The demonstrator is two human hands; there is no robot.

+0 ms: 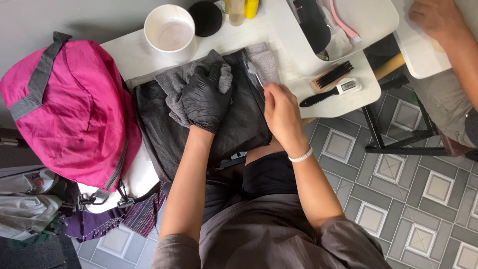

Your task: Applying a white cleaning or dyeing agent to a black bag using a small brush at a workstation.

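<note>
Two hands on a dark bag (234, 124): gloved left hand (205, 99) closed on a grey cloth (175, 82), bare right hand (282, 112) pinched on a small brush (254, 73).

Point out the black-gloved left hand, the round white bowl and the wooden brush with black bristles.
Black-gloved left hand (205, 97): head view, back of the glove, resting on a grey cloth (174, 84).
Round white bowl (170, 14): head view, far rim.
Wooden brush with black bristles (332, 75): head view, bristle row.
</note>
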